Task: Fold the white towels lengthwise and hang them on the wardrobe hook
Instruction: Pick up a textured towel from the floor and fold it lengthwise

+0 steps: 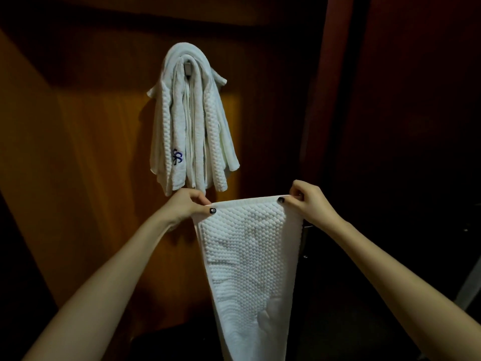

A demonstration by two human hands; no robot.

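A white towel (247,256) hangs lengthwise between both hands, its top edge stretched level just below the towels (191,121) already draped over the hook (188,66) on the wooden door (78,139). The left hand (186,204) pinches the top left corner and the right hand (305,199) pinches the top right. Dark open space lies to the right.

The held white cloth towel (247,251) has a rough, bobbled weave. The hung bundle of white towels (192,121) looks equally nubby and matt, against a smooth orange-brown wooden wardrobe panel (86,142) with a faint sheen.
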